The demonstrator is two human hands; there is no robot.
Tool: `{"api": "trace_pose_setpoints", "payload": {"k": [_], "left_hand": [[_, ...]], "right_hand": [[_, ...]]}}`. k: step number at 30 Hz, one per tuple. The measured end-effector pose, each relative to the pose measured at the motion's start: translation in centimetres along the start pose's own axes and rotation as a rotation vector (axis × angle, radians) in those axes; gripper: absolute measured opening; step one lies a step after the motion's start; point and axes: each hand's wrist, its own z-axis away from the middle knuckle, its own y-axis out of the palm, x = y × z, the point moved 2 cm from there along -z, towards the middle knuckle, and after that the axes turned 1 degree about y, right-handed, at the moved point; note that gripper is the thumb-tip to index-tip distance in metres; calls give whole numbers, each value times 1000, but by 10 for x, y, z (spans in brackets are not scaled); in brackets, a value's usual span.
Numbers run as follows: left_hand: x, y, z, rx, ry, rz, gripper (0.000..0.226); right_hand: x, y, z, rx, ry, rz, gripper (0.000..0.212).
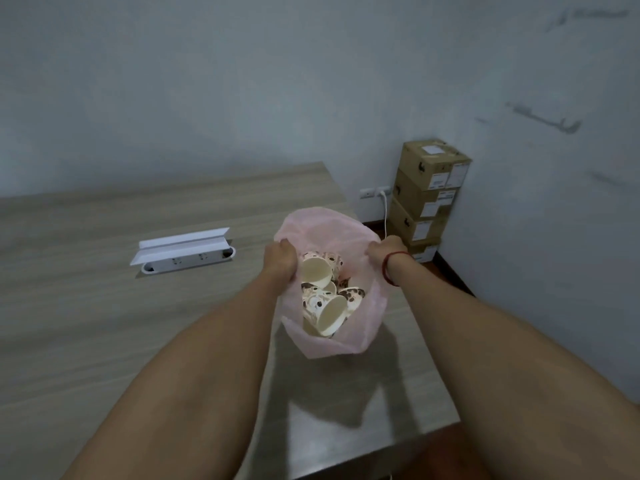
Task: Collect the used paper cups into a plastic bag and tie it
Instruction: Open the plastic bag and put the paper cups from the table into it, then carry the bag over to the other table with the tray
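Cups [325,296] in bag [332,230] (hands [280,258] gripping rim); power strip [188,259] left.

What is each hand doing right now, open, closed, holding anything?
Left hand: closed on the left edge of the pink plastic bag holding the paper cups.
Right hand: closed on the bag's right edge.

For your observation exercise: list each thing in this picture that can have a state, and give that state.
plastic bag: mouth open, untied
paper cups: inside the bag, jumbled
left hand: shut on the bag's rim
right hand: shut on the bag's rim
power strip: cover flipped open
wall plug: plugged in
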Motion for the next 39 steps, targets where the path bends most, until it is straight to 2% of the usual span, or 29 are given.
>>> {"api": "trace_pose_setpoints", "payload": {"k": [5, 7, 12, 14, 18, 20, 23, 28, 31, 36, 39], "left_hand": [[-34, 11, 21, 18, 42, 9, 46], [-53, 21, 31, 76, 64, -8, 47], [-99, 60, 48, 198, 127, -14, 52], [-111, 78, 52, 272, 165, -32, 53], [-130, 118, 75, 398, 176, -70, 55], [-141, 145, 100, 471, 186, -91, 55], [-159, 198, 141, 599, 308, -136, 50], [-176, 289, 242, 810, 425, -193, 55], [-178, 339, 321, 925, 499, -214, 51], [-164, 419, 467, 1144, 577, -234, 40], [-148, 465, 559, 1305, 567, -222, 45]], "right_hand": [[9, -43, 26, -85, 10, -145, 48], [13, -64, 32, -113, 17, -203, 51], [14, -107, 40, -128, 30, -389, 85], [8, -124, 42, -171, 23, -431, 77], [-17, -161, 45, -367, -44, -427, 49], [-37, -191, 49, -466, -34, -412, 42], [-73, -248, 59, -594, -2, -402, 27], [-148, -358, 97, -829, 64, -427, 26], [-199, -423, 137, -957, 123, -433, 44], [-292, -524, 231, -1120, 189, -387, 47], [-345, -578, 309, -1274, 267, -392, 51]]}}
